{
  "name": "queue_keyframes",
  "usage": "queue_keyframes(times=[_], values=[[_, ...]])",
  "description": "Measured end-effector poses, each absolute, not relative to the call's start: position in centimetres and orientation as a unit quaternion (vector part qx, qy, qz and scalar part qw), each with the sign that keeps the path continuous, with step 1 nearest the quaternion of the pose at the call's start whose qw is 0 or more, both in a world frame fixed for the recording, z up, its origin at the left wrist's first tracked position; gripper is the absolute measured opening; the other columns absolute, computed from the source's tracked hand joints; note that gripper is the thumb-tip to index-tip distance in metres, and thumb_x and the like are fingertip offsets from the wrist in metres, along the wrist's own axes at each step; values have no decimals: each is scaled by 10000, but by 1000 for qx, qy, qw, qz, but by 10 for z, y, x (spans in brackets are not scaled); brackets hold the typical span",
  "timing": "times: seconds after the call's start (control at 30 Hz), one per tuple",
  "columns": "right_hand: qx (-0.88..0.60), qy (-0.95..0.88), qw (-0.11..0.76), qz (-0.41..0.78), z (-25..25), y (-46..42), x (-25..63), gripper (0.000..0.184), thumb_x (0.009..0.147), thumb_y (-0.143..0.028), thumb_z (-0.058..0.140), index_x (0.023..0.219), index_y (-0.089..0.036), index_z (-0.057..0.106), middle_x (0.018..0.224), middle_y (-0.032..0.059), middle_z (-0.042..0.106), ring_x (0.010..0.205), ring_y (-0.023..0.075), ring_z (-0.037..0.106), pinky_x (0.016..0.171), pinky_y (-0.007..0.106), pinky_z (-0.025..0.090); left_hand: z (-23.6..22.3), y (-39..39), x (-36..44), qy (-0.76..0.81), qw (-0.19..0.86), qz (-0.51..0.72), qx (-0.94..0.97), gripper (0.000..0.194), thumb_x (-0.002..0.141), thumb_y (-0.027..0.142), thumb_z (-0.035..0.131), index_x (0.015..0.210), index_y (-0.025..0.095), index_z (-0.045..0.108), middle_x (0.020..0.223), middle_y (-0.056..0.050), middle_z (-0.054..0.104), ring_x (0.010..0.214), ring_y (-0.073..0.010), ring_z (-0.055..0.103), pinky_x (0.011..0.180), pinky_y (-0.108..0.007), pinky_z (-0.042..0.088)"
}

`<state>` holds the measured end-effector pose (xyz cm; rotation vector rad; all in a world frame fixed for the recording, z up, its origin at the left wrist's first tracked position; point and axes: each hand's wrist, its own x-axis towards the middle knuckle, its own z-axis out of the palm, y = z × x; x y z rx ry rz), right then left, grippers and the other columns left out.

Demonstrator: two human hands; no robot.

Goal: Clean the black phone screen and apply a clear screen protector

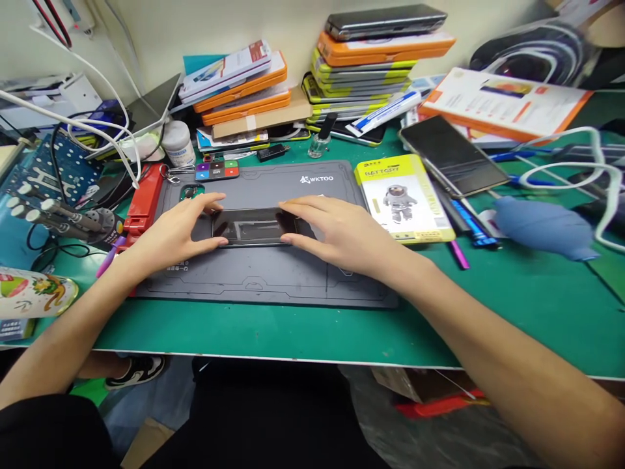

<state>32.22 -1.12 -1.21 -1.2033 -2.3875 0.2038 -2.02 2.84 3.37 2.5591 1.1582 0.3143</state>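
A dark smartphone [254, 227] lies sideways over the grey work mat [244, 280], its glossy face up. My left hand [183, 228] grips its left end, thumb on the near edge and fingers on the far edge. At the other end, my right hand [332, 228] holds it the same way. Beyond the left hand, a small green circuit piece [192, 191] shows on the mat. A yellow and white battery package [404, 198] overlaps the mat's right side, close to my right hand.
Behind the mat stand a glass bottle [319, 140], a white jar [178, 143] and stacks of phone boxes [244, 78]. A black phone [452, 153] and a blue air blower [541, 228] lie right. On the left are a red tool [145, 202] and a printed can [34, 293].
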Motion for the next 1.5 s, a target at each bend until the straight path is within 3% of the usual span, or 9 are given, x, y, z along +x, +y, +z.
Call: queue_keyframes(times=[0.37,1.5], values=[[-425,-871,233,80,-13,-9,326,568,1110,-504,645,1590,-201,633,1538,187,734,1394,382,717,1145,613,609,33,30,-22,396,144,97,902,864,993,593,804,1689,220,452,1514,-151,716,1392,-325,704,1239,-496,547],[-444,-863,221,99,-11,-8,327,638,1061,-502,745,1572,-132,649,1479,194,753,1316,395,748,1103,572,627,33,30,-21,397,127,76,906,849,1002,609,805,1691,236,481,1639,-138,649,1503,-337,634,1302,-500,488]])
